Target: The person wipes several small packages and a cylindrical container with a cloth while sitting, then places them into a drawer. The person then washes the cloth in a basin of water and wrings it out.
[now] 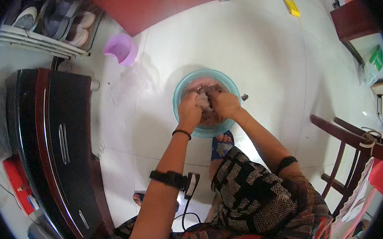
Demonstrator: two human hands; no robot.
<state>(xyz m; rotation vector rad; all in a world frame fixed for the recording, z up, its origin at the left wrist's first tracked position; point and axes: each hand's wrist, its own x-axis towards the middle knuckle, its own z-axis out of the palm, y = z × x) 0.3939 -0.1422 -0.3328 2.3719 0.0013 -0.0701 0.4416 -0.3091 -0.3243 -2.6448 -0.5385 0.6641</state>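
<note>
A round teal basin point(177, 82) stands on the floor in front of me, with water and reddish-brown material inside. Both my hands reach down into it. My left hand point(190, 109) has its fingers curled around a pale, crumpled, cloth-like piece point(203, 100) near the basin's middle. From the other side, my right hand point(226, 104) closes on the same piece, its fingertips partly hidden. Whether the piece is fabric or something else I cannot tell.
A purple tub point(125, 49) and crumpled clear plastic point(132, 81) are on the tiled floor point(259, 60) beyond the basin. A dark cabinet point(72, 147) borders the left, a wooden chair point(343, 136) the right. Farther off lies a yellow packet point(291, 6). My sandalled foot point(222, 143) is beside the basin.
</note>
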